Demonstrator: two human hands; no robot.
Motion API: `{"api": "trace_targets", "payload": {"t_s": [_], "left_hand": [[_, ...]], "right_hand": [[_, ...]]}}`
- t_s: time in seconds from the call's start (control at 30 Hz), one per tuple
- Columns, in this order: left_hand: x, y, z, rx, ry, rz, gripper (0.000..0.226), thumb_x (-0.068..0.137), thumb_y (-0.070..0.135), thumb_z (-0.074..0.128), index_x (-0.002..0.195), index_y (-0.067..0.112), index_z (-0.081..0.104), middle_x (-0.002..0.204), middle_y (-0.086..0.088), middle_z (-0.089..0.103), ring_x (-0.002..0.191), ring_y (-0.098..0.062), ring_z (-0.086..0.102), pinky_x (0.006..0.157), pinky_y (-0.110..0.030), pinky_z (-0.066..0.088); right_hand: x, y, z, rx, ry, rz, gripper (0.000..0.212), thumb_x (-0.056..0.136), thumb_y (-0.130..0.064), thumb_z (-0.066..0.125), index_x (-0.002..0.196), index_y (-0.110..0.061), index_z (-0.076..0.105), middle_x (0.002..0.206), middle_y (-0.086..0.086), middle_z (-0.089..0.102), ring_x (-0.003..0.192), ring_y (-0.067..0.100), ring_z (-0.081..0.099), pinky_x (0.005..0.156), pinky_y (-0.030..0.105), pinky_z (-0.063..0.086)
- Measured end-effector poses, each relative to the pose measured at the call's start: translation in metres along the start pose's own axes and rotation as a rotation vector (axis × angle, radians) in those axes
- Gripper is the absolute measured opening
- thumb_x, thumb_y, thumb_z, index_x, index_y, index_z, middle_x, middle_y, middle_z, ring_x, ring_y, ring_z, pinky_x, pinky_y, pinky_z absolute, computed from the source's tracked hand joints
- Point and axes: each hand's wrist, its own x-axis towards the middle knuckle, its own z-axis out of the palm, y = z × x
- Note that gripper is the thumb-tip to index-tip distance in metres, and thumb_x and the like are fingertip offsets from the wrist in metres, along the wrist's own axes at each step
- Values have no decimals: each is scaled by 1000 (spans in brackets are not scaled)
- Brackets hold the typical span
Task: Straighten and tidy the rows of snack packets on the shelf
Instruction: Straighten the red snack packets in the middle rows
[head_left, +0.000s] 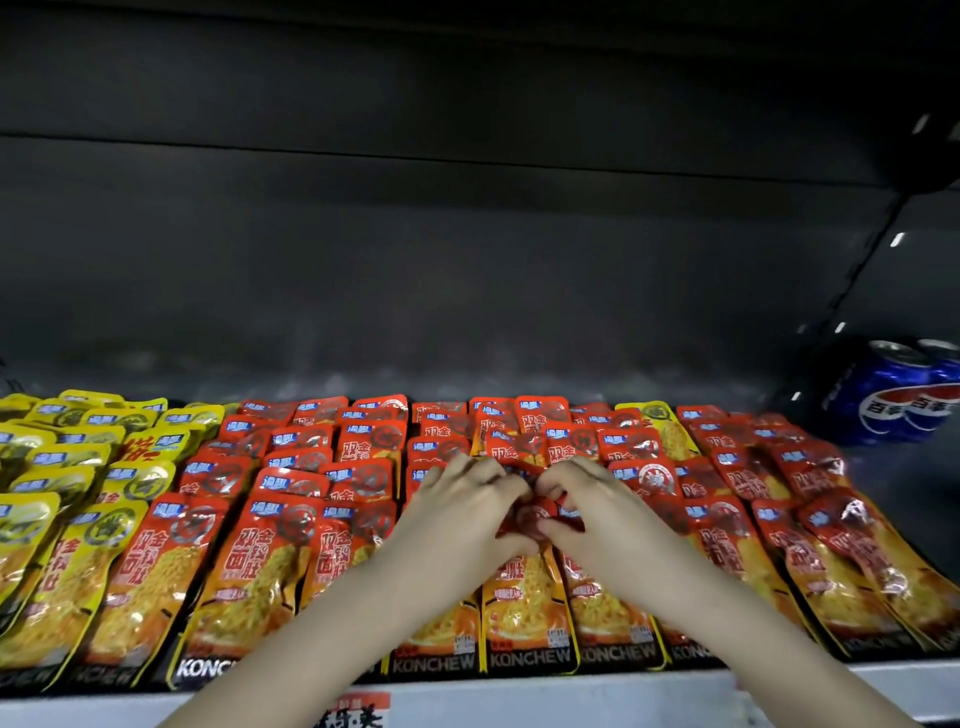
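Rows of red and orange snack packets (249, 551) lie overlapping across the shelf, with yellow packets (57, 545) in the rows at the left. One yellow packet (670, 431) sits among the red ones at the back right. My left hand (462, 514) and my right hand (597, 509) meet over a middle row. Together they pinch the top of a red packet (532, 514), fingers curled round it. The lower part of that packet (524, 592) shows between my wrists.
The white front edge of the shelf (597, 696) carries a price label (358, 709). Blue soda cans (898, 395) stand at the back right. A dark back panel (467, 260) and the shelf above close in the space.
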Motion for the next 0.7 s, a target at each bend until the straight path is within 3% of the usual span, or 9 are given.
{"api": "trace_targets", "payload": {"t_s": [0.17,0.27,0.37,0.53,0.7], "left_hand": [[8,-7,-7,-23,75,-59,44,93,53,41,129,30,48,128,11,50,125,-14,36,105,-32,30],[25,-18,-9,-37,147,-132,32,97,40,43,125,27,53,126,7,54,123,-16,42,103,-34,35],[42,-27,-5,-60,94,-200,30,96,33,48,123,23,55,123,1,59,121,-21,47,101,-38,40],[49,-30,-2,-107,37,-216,26,93,31,55,116,21,59,104,3,68,112,-19,54,95,-41,44],[47,-29,-2,-157,4,-199,19,86,37,64,98,22,64,95,5,67,99,-15,58,90,-39,48]], "right_hand": [[15,8,-8,39,49,-16,20,94,-22,55,113,-20,60,107,-10,52,89,-4,46,85,12,39],[34,13,-14,35,96,34,20,95,-19,54,113,-16,61,108,-2,62,94,6,57,83,19,45],[47,12,-14,-2,29,69,24,96,-23,53,117,-13,57,110,2,66,99,16,62,77,22,47],[51,10,-11,-15,-51,58,19,90,-30,62,104,-18,56,94,-4,60,89,12,59,74,27,49],[51,14,-12,75,-85,73,17,87,-26,68,100,-23,57,91,-12,53,88,7,54,73,20,46]]}}
